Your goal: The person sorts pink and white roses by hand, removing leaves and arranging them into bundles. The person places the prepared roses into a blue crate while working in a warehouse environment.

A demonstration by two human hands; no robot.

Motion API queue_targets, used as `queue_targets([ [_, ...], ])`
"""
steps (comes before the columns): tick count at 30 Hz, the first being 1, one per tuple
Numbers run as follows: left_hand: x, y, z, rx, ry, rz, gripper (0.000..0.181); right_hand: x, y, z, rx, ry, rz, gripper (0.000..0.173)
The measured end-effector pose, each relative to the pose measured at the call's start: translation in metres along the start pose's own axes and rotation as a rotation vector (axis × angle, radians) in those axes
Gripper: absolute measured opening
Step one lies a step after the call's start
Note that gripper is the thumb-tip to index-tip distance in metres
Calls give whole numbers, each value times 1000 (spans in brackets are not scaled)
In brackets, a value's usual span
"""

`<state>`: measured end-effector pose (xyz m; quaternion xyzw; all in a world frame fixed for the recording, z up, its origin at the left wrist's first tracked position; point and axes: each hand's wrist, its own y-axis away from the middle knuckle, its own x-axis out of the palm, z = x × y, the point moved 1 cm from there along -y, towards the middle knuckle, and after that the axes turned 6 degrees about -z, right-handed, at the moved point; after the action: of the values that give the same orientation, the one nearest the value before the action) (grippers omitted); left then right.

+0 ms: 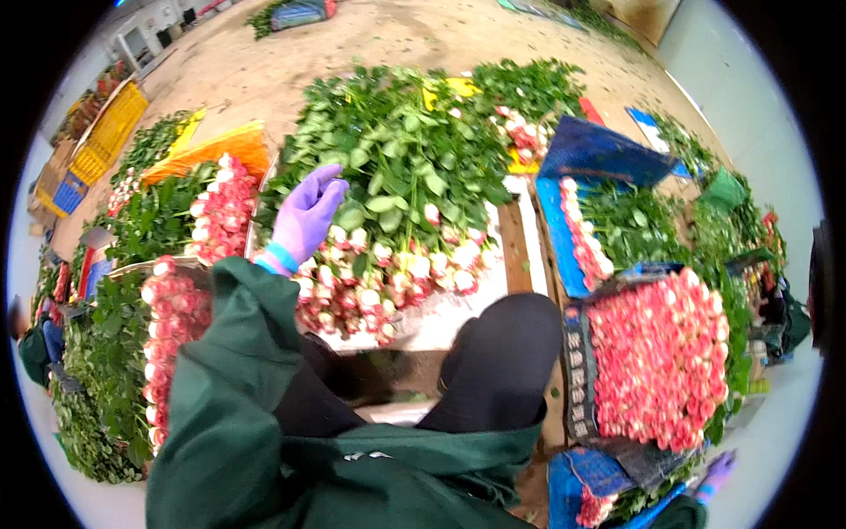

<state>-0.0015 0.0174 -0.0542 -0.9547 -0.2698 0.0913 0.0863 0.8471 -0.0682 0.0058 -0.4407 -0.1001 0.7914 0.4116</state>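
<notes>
My left hand (305,215), in a purple glove with a blue cuff, hovers over the left side of a heap of leafy rose stems (396,145). Its fingers are loosely bent, and I see nothing between them. Pink-and-white rose heads (416,268) point towards my knees on a white surface (449,321). Far off at the lower right, my right hand (719,468) is small and blurred, beside a blue-wrapped rose bundle (598,506). Whether it holds anything is unclear.
Stacked pink roses (661,357) in a dark printed wrap stand to my right, with a blue sheet (601,152) beyond. More rose bundles (228,211) line my left. Yellow crates (109,132) stand at the far left. Another person (39,344) is at the left edge.
</notes>
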Motion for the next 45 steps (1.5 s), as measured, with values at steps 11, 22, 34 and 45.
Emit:
queue_targets([
  [11,-53,-11,7,-235,403,-359,26,395,280,493,-510,-108,1565,54],
  [22,-35,-26,29,-288,332,-232,26,518,379,498,-51,-183,1392,24],
  [34,-29,-8,51,-851,737,327,39,437,325,607,-98,-437,1867,26],
  [45,-66,-31,40,-646,709,194,41,544,396,515,264,-295,1784,54],
])
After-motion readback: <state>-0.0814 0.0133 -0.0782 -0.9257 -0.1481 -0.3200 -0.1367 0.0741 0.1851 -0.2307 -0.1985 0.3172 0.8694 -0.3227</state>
